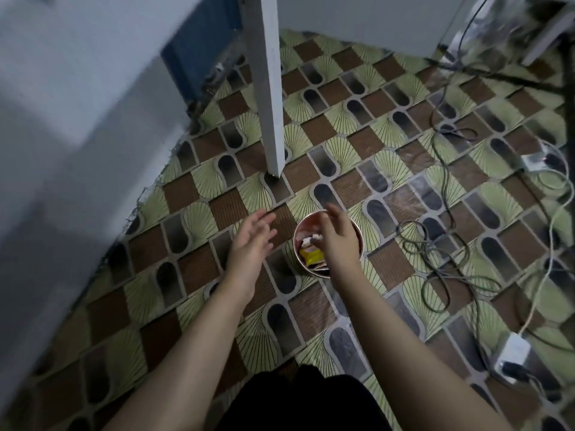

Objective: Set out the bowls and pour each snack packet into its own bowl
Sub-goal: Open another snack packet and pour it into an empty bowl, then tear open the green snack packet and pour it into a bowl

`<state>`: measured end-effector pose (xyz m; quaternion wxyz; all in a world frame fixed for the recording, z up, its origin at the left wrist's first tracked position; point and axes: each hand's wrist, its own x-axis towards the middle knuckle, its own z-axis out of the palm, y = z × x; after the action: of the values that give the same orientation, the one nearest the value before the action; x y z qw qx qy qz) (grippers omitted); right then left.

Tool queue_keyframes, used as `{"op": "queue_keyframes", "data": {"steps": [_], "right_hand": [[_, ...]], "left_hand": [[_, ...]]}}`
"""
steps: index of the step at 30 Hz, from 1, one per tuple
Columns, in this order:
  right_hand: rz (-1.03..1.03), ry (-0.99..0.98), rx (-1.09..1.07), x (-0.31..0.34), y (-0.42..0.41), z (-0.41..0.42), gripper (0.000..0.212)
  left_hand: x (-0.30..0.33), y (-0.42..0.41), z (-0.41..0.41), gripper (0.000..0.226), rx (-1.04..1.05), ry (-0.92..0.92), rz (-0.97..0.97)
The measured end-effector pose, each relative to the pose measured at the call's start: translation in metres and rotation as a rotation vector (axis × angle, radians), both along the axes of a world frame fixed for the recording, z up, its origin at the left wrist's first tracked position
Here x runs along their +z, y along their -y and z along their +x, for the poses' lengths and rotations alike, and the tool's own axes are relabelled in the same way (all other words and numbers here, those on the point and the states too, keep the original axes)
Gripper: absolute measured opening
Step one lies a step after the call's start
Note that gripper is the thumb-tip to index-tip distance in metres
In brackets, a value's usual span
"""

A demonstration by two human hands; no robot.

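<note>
A round container (pixel 300 233) with a pale rim stands on the patterned floor, and inside it lie a yellow snack packet (pixel 312 256) and some white wrappers. My right hand (pixel 337 233) hovers over the container, fingers relaxed and spread, covering its right half. My left hand (pixel 252 241) is held out to the left of the container, palm turned inward, fingers straight, holding nothing. No bowls are in view.
A white table leg (pixel 270 88) stands on the floor just beyond the container. A grey wall (pixel 62 119) fills the left side. Tangled cables (pixel 435 244) and white power adapters (pixel 510 353) lie on the floor to the right.
</note>
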<state>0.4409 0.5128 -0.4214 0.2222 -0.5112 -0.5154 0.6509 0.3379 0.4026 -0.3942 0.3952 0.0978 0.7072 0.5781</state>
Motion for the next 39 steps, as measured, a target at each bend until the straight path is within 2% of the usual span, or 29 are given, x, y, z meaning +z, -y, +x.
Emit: {"op": "queue_keyframes", "data": {"steps": [3, 6, 9, 16, 21, 28, 31, 35, 39], "right_hand": [[0.209, -0.124, 0.0, 0.1, 0.025, -0.008, 0.019], [0.358, -0.292, -0.002, 0.203, 0.051, -0.008, 0.018], [0.459, -0.436, 0.096, 0.287, 0.076, -0.01, 0.02], [0.581, -0.659, 0.504, 0.431, 0.187, -0.067, 0.017], [0.583, -0.8, 0.765, 0.482, 0.3, -0.109, 0.019], [0.651, -0.953, 1.018, 0.509, 0.487, -0.164, 0.02], [0.705, -0.977, 1.03, 0.508, 0.556, -0.192, 0.02], [0.828, -0.965, 0.974, 0.501, 0.626, -0.245, 0.022], [1.014, -0.852, 0.912, 0.498, 0.659, -0.308, 0.028]], "left_hand": [[0.091, 0.004, 0.013, 0.032, 0.019, -0.114, 0.081], [0.191, 0.023, 0.03, 0.034, -0.008, -0.296, 0.162], [0.271, 0.055, 0.033, 0.036, 0.049, -0.473, 0.234], [0.398, 0.192, 0.003, 0.043, 0.449, -0.762, 0.187], [0.446, 0.314, -0.007, 0.039, 0.738, -0.913, 0.184], [0.472, 0.497, -0.021, 0.036, 1.019, -1.021, 0.004], [0.478, 0.561, -0.036, 0.035, 1.092, -1.009, -0.064], [0.483, 0.632, -0.071, 0.034, 1.087, -1.017, -0.14], [0.483, 0.681, -0.114, 0.033, 1.056, -0.986, -0.129]]}}
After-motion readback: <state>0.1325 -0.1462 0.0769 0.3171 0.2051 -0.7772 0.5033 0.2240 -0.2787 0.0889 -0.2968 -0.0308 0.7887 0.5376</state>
